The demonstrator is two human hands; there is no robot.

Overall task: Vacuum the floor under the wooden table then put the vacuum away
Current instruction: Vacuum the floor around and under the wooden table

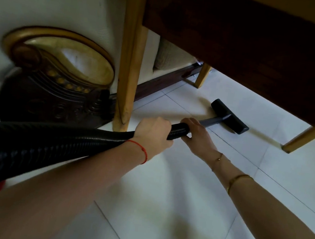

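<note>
Two hands on one black ribbed vacuum hose (54, 146); left hand (154, 133) wrapped around the hose, fingers curled under it, red string on the wrist; right hand (194, 133) just ahead, clamped on the hose end where it meets the grey tube (210, 121); thin gold bangles on the right wrist and forearm. Tube runs forward and low to the dark floor nozzle (230, 116); nozzle sits flat on the white tiled floor (164, 189), under the edge of the wooden table (241, 40); whether it fully touches the tile is hard to say in the blur. Light wooden table leg (129, 56) stands upright just left of the hands; two more legs further back. Carved dark-and-gold furniture panel (55, 71) at left, beside that leg; white upholstery above it.
</note>
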